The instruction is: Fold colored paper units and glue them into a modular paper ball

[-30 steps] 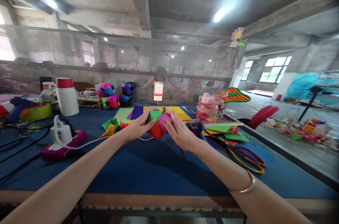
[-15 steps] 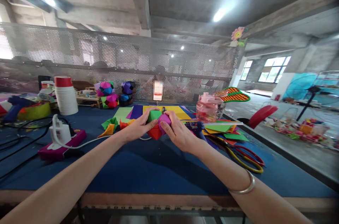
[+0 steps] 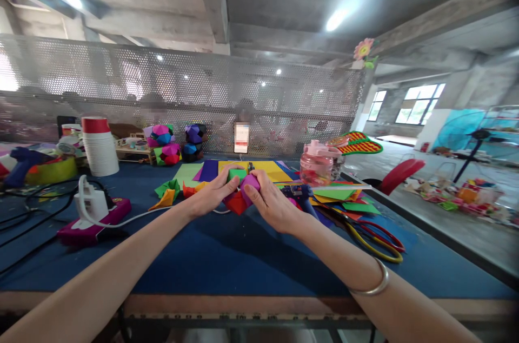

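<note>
Between my two hands, above the blue table mat [image 3: 203,262], is a folded-paper ball [image 3: 236,203] with green, red and purple faces. My left hand [image 3: 217,190] grips its left side, thumb lying over the green part. On the other side my right hand [image 3: 271,199] presses its thumb against the purple part. The far fingers of both hands are hidden behind the ball. Sheets of coloured paper [image 3: 271,171] lie just beyond. Beside my right wrist is a dark blue glue gun [image 3: 298,192]. Folded green and orange paper pieces [image 3: 168,191] rest to the left.
Scissors [image 3: 371,237] lie at right, near paper scraps [image 3: 344,197] and a pink jar [image 3: 318,164]. A purple power strip [image 3: 97,221] with cables and a stack of paper cups [image 3: 99,148] stand left. Several paper balls [image 3: 162,140] and a phone [image 3: 241,137] stand at the back.
The paper ball has turned slightly in my hands: less of the green face shows, and the purple part sits a little further left. Both hands stay in nearly the same place.
</note>
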A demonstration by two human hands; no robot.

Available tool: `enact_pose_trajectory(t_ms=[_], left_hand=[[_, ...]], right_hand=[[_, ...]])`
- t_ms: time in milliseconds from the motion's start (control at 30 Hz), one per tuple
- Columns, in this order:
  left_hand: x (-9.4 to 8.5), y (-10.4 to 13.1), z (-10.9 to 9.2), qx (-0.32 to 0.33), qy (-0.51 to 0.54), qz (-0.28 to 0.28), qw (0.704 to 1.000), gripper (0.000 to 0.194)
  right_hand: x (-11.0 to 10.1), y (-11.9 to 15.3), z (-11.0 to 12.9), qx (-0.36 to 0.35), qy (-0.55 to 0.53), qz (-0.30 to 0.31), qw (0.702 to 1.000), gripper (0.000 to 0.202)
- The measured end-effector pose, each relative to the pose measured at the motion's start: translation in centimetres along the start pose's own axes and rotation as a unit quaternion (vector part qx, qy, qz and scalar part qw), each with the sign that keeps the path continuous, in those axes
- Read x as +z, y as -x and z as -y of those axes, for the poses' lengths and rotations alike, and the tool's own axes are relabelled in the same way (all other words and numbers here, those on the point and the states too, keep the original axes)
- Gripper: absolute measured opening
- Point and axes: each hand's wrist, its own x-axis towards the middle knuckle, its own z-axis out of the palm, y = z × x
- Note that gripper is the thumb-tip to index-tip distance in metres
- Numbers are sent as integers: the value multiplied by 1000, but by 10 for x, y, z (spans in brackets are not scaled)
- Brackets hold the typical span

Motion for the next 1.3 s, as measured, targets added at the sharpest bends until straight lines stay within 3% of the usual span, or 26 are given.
enact_pose_trajectory(t_ms=[467, 767, 933, 1100, 1200, 1300], left_hand=[[4, 1, 1, -32, 15, -8, 999, 58], [6, -1, -6, -56, 80, -18, 995, 65], [4, 0, -1, -53, 77, -16, 996, 54], [-1, -1, 3, -113, 117, -23, 986, 48], [-2, -1, -1, -152, 179, -35, 971, 50], [-1, -1, -6, -133, 217, -79, 964, 51]], right_hand=[[2, 0, -4, 5, -17, -2, 1000, 31], [3, -8, -13, 21, -111, -38, 993, 28], [5, -9, -14, 46, -165, -39, 984, 29], [10, -11, -13, 139, -286, -3, 948, 36], [11, -13, -12, 193, -359, -33, 912, 40], [11, -16, -12, 247, -419, -77, 871, 41]])
